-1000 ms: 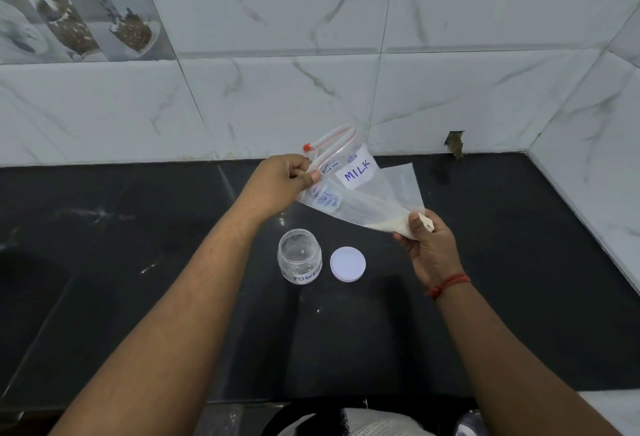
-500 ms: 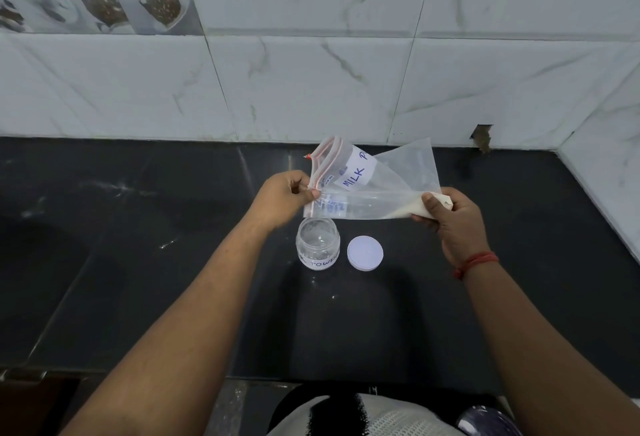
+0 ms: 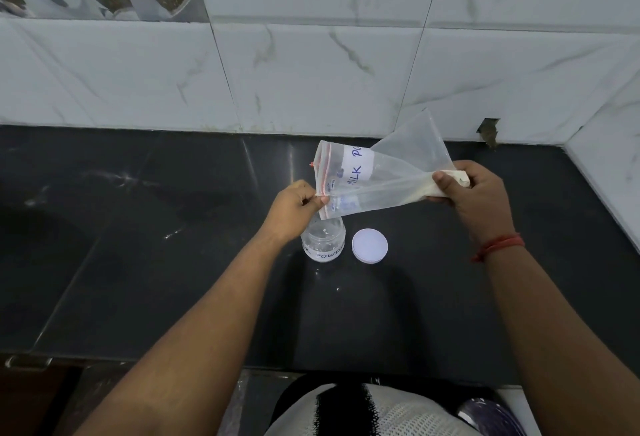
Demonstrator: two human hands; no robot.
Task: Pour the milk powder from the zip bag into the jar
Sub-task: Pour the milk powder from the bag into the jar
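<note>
A clear zip bag [image 3: 384, 179] labelled MILK hangs sideways above the counter, its red zip edge to the left. My left hand [image 3: 296, 205] pinches the zip end just over the open clear jar [image 3: 322, 242]. My right hand [image 3: 474, 193] grips the bag's bottom corner, where the pale powder is bunched, held slightly higher than the zip end. The jar stands upright on the black counter [image 3: 173, 262], and part of its mouth is hidden behind the bag and my left fingers. The jar's white lid [image 3: 369, 246] lies flat just to its right.
White marble wall tiles [image 3: 311, 72] rise behind the counter and along its right side. A chipped hole [image 3: 486, 131] shows at the wall's base, far right. The counter's front edge runs near my body at the bottom.
The bag has swung from tilted down-right to nearly level, with the powder end raised. Its zip end has come down closer over the jar. The camera has tipped downward.
</note>
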